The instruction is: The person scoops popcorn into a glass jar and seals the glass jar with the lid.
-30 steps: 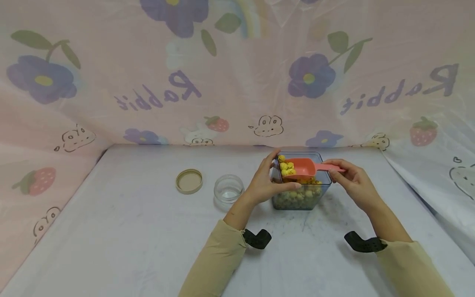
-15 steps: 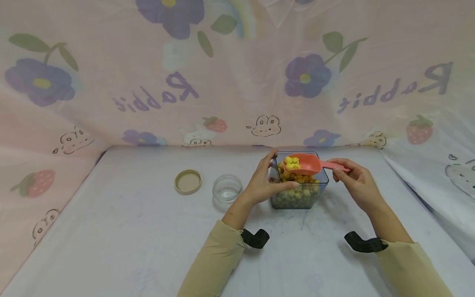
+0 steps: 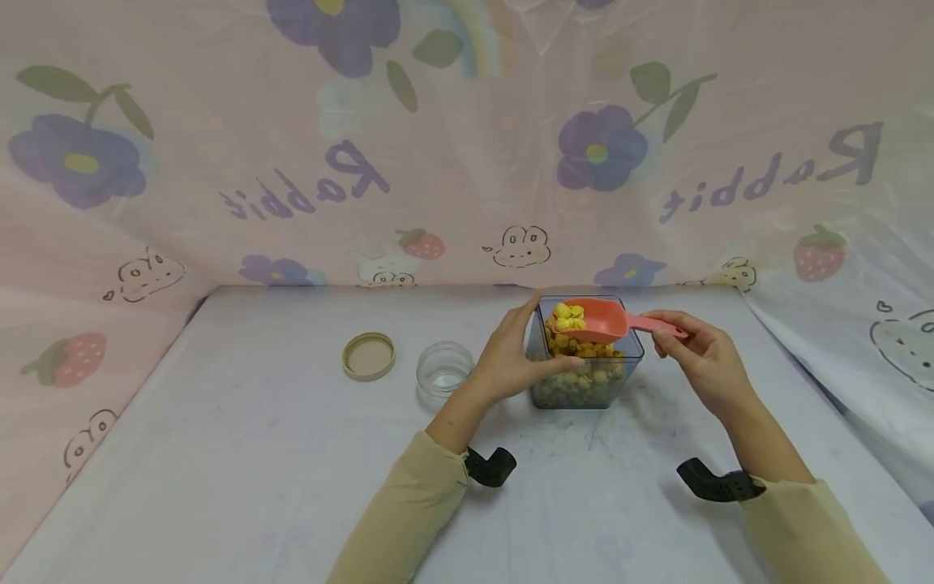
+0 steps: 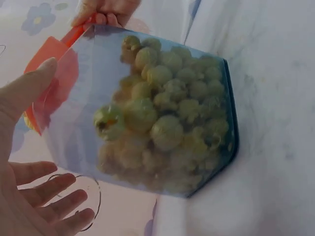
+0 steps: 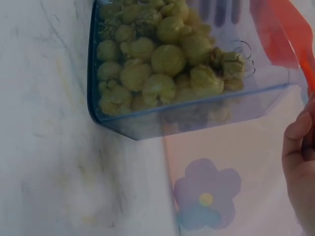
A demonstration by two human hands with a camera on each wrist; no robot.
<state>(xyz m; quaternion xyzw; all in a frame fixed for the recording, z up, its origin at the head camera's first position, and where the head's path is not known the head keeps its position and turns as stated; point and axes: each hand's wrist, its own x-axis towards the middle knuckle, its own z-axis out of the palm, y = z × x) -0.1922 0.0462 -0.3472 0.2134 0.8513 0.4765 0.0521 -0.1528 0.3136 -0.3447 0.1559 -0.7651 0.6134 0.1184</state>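
My right hand (image 3: 700, 353) pinches the handle of a coral-red plastic scoop (image 3: 609, 319) between thumb and fingers. Yellow popcorn (image 3: 569, 317) lies in the scoop's front end, which is over the mouth of a clear bluish rectangular container (image 3: 633, 350). More popcorn (image 4: 170, 132) fills the container's lower part. My left hand (image 3: 503, 357) is at the container's left side, its thumb along the near rim and its index finger by the far left corner. In the left wrist view, the left fingers (image 4: 59, 189) are spread and fairly straight beside the wall.
Left of the container stands a small clear round jar (image 3: 445, 375) without a lid, partly behind my left forearm. A beige round lid (image 3: 368, 357) lies further left on the white table (image 3: 255, 454). A patterned pink curtain (image 3: 452, 162) rises behind the table.
The scoop has come up out of the popcorn and now carries several pieces, drawn slightly right and levelled. My left wrist has shifted a little to the left.
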